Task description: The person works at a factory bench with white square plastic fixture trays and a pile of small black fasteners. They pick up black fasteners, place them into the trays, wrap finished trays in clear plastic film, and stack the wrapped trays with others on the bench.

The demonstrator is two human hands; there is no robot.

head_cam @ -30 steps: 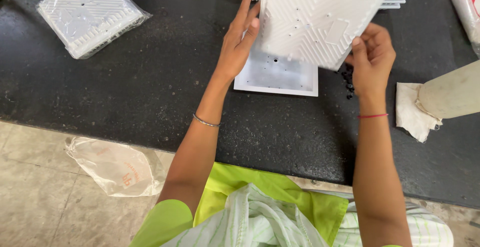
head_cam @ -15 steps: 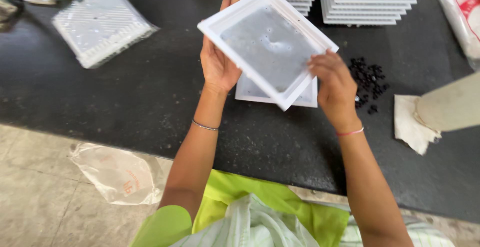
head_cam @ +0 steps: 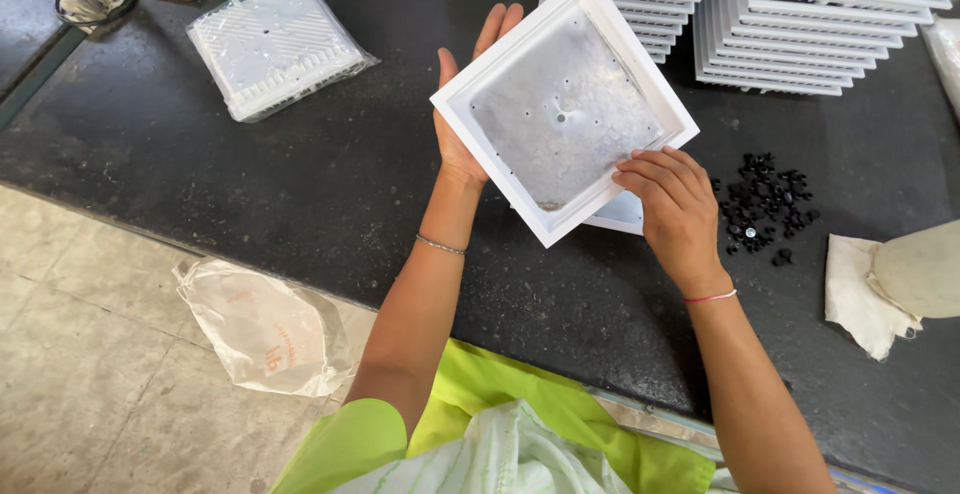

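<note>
White square tray [head_cam: 563, 109], shallow, with a grey metallic inner face dotted with small holes, is held tilted above the dark worktop [head_cam: 300, 184]. Left hand [head_cam: 468, 104] supports it from behind, palm flat, fingers spread up past the far edge. Right hand [head_cam: 672, 204] pinches the lower right rim, fingers curled over the lip. A second flat white piece [head_cam: 622, 214] lies on the worktop just under the tray. Loose black small parts [head_cam: 765, 204] sit near the right hand; stacks of white trays [head_cam: 760, 14] stand beyond. A bagged tray [head_cam: 275, 44] lies well apart, left. Judgement: inspection or orientation step; next move likely calls for steadying the tray with one hand while freeing the other.
</note>
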